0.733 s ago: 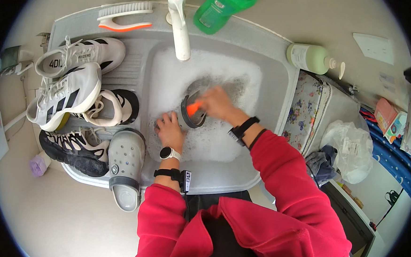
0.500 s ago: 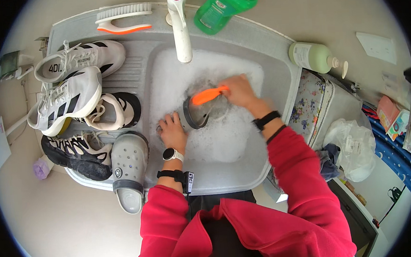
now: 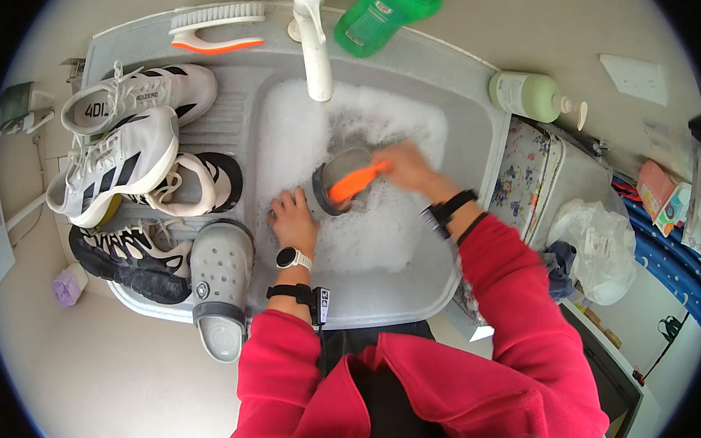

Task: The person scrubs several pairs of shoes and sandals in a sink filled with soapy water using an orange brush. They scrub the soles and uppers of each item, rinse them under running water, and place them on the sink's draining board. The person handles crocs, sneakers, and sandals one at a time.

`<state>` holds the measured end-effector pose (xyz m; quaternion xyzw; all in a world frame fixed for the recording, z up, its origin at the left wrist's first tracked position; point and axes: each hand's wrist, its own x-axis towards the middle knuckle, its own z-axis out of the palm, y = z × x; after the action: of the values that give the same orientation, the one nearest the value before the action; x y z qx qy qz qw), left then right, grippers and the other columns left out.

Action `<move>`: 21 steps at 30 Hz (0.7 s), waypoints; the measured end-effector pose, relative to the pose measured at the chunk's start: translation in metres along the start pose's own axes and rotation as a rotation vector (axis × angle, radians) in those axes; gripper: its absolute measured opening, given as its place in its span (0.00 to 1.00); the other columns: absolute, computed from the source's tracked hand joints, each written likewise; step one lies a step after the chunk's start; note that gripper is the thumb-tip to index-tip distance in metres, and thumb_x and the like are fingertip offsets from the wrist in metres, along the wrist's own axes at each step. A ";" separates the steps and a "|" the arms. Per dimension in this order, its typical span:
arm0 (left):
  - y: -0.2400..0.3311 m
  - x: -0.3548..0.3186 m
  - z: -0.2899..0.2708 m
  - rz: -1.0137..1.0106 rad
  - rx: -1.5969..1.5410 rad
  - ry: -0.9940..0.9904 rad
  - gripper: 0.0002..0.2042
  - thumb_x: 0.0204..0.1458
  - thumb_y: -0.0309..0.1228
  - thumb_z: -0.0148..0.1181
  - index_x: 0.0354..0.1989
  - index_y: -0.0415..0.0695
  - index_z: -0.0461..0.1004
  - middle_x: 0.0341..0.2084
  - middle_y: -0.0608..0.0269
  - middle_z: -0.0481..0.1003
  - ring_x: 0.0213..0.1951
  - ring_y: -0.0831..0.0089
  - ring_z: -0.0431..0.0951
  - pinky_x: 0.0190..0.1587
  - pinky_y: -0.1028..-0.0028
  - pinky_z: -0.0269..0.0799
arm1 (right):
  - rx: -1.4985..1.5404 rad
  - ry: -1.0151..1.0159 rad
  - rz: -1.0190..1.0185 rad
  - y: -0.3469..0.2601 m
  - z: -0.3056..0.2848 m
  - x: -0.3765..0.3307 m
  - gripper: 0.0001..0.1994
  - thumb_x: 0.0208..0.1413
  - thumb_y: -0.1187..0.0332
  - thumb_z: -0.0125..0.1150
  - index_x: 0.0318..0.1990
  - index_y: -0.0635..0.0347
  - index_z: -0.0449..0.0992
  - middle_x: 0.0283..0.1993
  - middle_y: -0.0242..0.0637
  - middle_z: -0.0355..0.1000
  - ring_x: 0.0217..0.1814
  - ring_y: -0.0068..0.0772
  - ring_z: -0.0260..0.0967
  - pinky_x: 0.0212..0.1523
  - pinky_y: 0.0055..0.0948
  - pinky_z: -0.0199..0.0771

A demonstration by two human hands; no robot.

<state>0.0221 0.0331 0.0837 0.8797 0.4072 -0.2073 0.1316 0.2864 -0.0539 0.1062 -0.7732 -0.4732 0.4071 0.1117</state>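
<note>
A grey clog (image 3: 339, 182) lies half sunk in the foamy water of the sink basin (image 3: 464, 236). My left hand (image 3: 293, 219) presses on the clog's near end, fingers spread over it. My right hand (image 3: 408, 167), blurred with motion, grips an orange-handled brush (image 3: 356, 182) laid across the clog's top. Both wrists wear bands, and red sleeves cover my forearms.
On the draining board at left lie several shoes: white trainers (image 3: 122, 157), a black trainer (image 3: 132, 252) and a second grey clog (image 3: 220, 287). A spare brush (image 3: 214, 26), the white tap (image 3: 314, 36), a green bottle (image 3: 382, 8) and a pale soap bottle (image 3: 529, 96) line the back rim.
My right hand swept the brush from the clog's left part out to the right, then back a little toward the middle. My left hand stayed on the clog.
</note>
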 end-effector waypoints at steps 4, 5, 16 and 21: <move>-0.001 0.001 -0.002 0.012 -0.056 0.041 0.38 0.33 0.37 0.78 0.55 0.49 0.64 0.47 0.60 0.65 0.51 0.56 0.69 0.44 0.57 0.76 | -0.030 0.221 -0.134 -0.003 0.009 0.006 0.03 0.50 0.70 0.62 0.31 0.46 0.78 0.29 0.32 0.76 0.37 0.37 0.73 0.51 0.40 0.60; -0.001 0.001 -0.002 0.004 -0.073 0.000 0.37 0.33 0.37 0.78 0.55 0.49 0.64 0.46 0.60 0.65 0.51 0.57 0.69 0.44 0.57 0.76 | 0.042 0.249 -0.224 -0.005 0.022 0.007 0.04 0.49 0.70 0.62 0.31 0.46 0.79 0.28 0.31 0.76 0.37 0.37 0.73 0.51 0.40 0.60; 0.000 -0.001 -0.001 -0.003 -0.072 0.051 0.36 0.33 0.34 0.77 0.53 0.48 0.64 0.47 0.60 0.65 0.50 0.54 0.69 0.46 0.56 0.75 | -0.071 0.226 -0.165 -0.005 0.068 0.012 0.05 0.51 0.68 0.61 0.35 0.44 0.80 0.34 0.33 0.77 0.40 0.40 0.73 0.49 0.39 0.62; 0.001 0.002 -0.001 -0.018 -0.049 0.002 0.36 0.34 0.38 0.77 0.54 0.50 0.65 0.49 0.61 0.66 0.51 0.56 0.69 0.47 0.55 0.73 | 0.013 -0.048 0.029 -0.009 0.068 0.002 0.08 0.52 0.64 0.61 0.40 0.39 0.81 0.36 0.37 0.78 0.42 0.44 0.75 0.44 0.41 0.72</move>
<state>0.0243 0.0342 0.0842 0.8728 0.4200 -0.1976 0.1509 0.2311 -0.0620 0.0672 -0.7691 -0.4621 0.4302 0.0992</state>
